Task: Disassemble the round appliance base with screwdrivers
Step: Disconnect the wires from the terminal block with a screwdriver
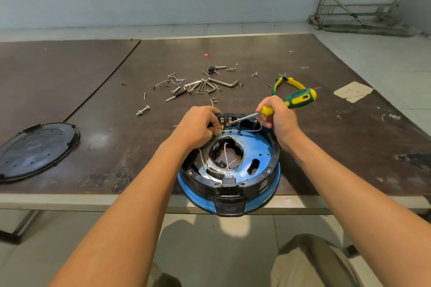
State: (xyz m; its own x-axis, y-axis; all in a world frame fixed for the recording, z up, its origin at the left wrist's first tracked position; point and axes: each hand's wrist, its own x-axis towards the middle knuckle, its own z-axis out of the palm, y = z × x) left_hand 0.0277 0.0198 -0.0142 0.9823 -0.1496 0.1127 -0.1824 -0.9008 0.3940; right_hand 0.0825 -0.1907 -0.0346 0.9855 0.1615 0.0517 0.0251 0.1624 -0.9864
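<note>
Both forearms reach forward, left hand [198, 127] curled knuckles-up, right hand [278, 119] fisted round a screwdriver [300, 98].

Right grip [278, 119] round screwdriver [300, 98], tip at terminal block [230, 120], left grip [198, 126] pinching white wire [233, 131] on base [263, 147]

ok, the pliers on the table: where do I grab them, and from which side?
Grip the pliers by the two green-and-yellow handles, coming down from above on the near side. They lie flat on the table, jaws pointing away, handles spread toward the person.
</note>
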